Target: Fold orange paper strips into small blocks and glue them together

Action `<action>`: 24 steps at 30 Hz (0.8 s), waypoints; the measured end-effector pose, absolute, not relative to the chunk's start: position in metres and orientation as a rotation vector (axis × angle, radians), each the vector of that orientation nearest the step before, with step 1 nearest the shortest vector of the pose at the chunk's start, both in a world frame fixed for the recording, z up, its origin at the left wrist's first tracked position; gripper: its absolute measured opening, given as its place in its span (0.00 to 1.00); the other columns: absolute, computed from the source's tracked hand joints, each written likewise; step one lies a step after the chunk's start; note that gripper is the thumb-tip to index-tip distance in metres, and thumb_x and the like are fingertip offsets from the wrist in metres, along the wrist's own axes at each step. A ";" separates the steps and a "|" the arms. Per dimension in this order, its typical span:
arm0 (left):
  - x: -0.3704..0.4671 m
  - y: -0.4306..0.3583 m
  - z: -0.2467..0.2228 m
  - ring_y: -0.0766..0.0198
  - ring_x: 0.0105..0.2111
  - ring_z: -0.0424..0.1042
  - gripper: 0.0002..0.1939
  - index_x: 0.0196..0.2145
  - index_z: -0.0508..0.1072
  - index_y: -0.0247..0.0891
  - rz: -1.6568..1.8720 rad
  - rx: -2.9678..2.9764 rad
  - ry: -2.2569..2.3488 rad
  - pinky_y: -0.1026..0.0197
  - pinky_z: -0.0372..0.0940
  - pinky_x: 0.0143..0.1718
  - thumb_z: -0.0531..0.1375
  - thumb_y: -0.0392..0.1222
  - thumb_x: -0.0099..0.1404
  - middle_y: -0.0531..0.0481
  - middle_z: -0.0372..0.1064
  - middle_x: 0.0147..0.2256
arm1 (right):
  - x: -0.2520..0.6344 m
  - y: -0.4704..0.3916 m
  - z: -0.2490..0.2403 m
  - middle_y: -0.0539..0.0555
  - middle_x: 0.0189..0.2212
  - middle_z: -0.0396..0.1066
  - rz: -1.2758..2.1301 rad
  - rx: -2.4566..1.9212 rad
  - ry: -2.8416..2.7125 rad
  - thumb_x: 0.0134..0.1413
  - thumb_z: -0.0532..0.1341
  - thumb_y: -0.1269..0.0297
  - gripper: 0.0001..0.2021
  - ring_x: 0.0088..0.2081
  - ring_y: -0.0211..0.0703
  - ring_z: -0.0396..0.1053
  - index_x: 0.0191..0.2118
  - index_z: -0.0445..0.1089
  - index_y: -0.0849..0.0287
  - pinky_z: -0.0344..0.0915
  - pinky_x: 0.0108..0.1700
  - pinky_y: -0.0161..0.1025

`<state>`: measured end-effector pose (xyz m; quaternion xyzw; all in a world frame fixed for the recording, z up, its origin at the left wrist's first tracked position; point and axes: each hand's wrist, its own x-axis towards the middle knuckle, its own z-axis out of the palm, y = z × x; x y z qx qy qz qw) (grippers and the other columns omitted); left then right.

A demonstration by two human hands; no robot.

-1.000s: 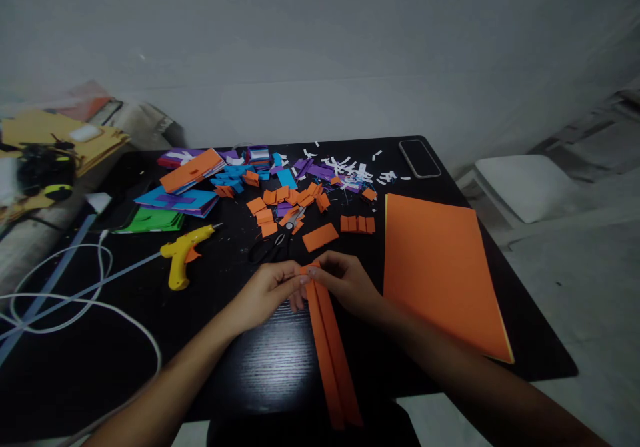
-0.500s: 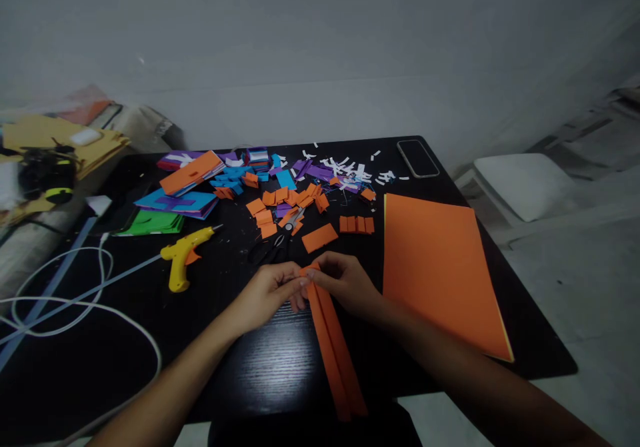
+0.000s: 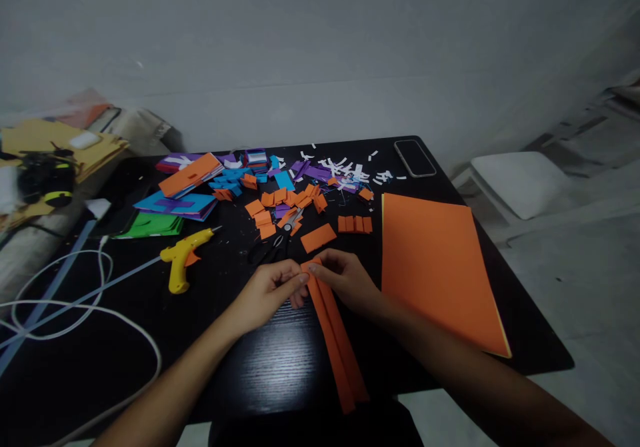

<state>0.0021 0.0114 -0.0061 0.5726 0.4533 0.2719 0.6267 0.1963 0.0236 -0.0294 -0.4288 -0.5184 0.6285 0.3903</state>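
A long folded orange paper strip (image 3: 336,340) lies on the black table (image 3: 270,367) and runs from my hands toward the near edge. My left hand (image 3: 270,290) pinches its far end from the left. My right hand (image 3: 345,279) pinches the same end from the right, fingertips almost touching. Just beyond my hands lie black-handled scissors (image 3: 273,246) and a small orange rectangle (image 3: 319,237).
A large orange sheet (image 3: 435,267) lies to the right. A yellow glue gun (image 3: 183,257) and a white cable (image 3: 75,307) lie at left. Several orange, blue and purple paper pieces (image 3: 280,190) lie scattered at the back, and a phone (image 3: 411,157) lies at the far right. A white cushion (image 3: 520,180) lies off the table.
Both hands keep pinching the strip's far end. The strip's near end has swung slightly to the right and the view has shifted a little.
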 end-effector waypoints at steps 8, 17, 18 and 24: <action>0.002 0.010 -0.008 0.65 0.25 0.75 0.20 0.32 0.74 0.35 0.610 1.323 1.051 0.63 0.71 0.30 0.61 0.57 0.69 0.50 0.74 0.26 | 0.198 0.023 -0.030 0.49 0.26 0.72 1.602 -1.094 -1.390 0.56 0.67 0.51 0.15 0.30 0.39 0.67 0.29 0.73 0.59 0.63 0.36 0.37; 0.003 0.009 -0.006 0.66 0.26 0.74 0.19 0.32 0.74 0.35 0.628 1.362 1.050 0.63 0.71 0.30 0.60 0.54 0.71 0.50 0.74 0.27 | 0.195 0.025 -0.032 0.48 0.24 0.70 1.620 -1.072 -1.359 0.55 0.67 0.54 0.14 0.28 0.37 0.66 0.27 0.72 0.60 0.62 0.34 0.37; 0.002 0.009 -0.006 0.66 0.26 0.74 0.19 0.32 0.74 0.35 0.628 1.388 1.051 0.63 0.70 0.31 0.59 0.54 0.72 0.51 0.74 0.27 | 0.195 0.026 -0.032 0.47 0.24 0.70 1.617 -1.073 -1.358 0.55 0.67 0.54 0.14 0.28 0.37 0.66 0.27 0.72 0.60 0.61 0.34 0.36; -0.012 0.016 -0.005 0.64 0.32 0.77 0.11 0.42 0.77 0.36 0.727 1.689 1.155 0.64 0.70 0.35 0.61 0.46 0.72 0.49 0.77 0.31 | 0.197 0.027 -0.030 0.48 0.26 0.74 1.737 -1.018 -1.248 0.53 0.69 0.53 0.14 0.29 0.38 0.68 0.29 0.75 0.60 0.64 0.36 0.37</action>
